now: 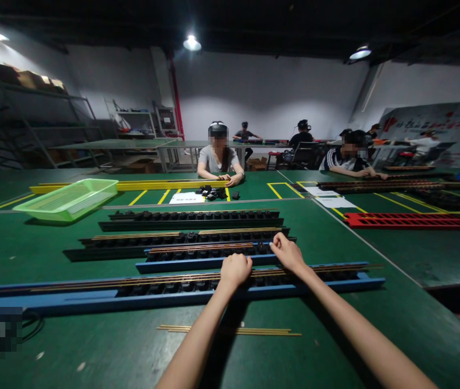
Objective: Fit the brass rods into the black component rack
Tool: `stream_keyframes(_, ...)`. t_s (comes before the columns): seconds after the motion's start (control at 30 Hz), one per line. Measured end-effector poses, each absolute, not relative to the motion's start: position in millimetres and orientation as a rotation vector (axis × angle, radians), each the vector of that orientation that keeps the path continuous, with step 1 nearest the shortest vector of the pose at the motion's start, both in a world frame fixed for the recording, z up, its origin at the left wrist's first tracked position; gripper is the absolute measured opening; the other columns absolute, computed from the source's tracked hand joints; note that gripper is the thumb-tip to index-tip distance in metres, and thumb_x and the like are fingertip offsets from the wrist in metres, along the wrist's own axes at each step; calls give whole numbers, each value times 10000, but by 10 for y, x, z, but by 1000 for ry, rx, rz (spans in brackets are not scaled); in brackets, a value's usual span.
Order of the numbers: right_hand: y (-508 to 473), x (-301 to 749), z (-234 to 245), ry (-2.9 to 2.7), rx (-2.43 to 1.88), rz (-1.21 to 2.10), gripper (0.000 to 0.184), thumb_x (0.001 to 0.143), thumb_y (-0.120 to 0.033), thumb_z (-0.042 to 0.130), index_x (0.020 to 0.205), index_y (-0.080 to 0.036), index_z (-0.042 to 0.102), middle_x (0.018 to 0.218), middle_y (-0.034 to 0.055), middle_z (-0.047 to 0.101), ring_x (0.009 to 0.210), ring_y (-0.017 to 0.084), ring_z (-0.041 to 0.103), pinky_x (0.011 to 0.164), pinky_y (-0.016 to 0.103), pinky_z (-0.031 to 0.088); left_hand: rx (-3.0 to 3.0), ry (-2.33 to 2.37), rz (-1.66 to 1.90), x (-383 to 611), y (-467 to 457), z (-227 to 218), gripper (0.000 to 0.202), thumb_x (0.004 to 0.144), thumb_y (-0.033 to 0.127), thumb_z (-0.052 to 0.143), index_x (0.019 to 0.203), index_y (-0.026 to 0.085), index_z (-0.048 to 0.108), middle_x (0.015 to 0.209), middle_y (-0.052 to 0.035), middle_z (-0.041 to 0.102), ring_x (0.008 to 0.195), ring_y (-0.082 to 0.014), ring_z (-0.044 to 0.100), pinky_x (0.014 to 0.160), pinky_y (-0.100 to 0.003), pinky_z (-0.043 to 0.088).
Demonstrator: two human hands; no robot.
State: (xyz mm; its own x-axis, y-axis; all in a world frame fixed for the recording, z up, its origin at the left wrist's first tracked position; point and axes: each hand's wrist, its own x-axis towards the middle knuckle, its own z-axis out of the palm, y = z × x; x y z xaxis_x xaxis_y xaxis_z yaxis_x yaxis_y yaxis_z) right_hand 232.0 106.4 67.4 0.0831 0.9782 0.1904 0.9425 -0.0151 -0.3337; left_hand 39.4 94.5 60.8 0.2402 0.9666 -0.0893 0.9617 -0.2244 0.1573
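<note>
Brass rods [173, 280] under left hand [236, 272] and right hand [288, 253], fingers [275, 242] curled, grip unclear

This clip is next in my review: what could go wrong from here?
The left hand rests on the brass rods along the long blue rack, so pressure there might push them out of line. The right hand reaches over the end of the shorter blue rack and could knock it. The loose brass strips lie beneath the left forearm, which might sweep them aside.
</note>
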Motion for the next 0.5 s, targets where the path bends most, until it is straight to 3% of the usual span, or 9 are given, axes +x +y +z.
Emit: stream_keyframes(0.5,988,2375,533,-2008,-2095,104,79,878,-269,451,908,-240,518,723,-8,666,691,150,633,570,232,257,2315,1849,43,397,941,623,346,880,412,549,1120,164,573,1122,-67,610,979,-184,599,854,-418,514)
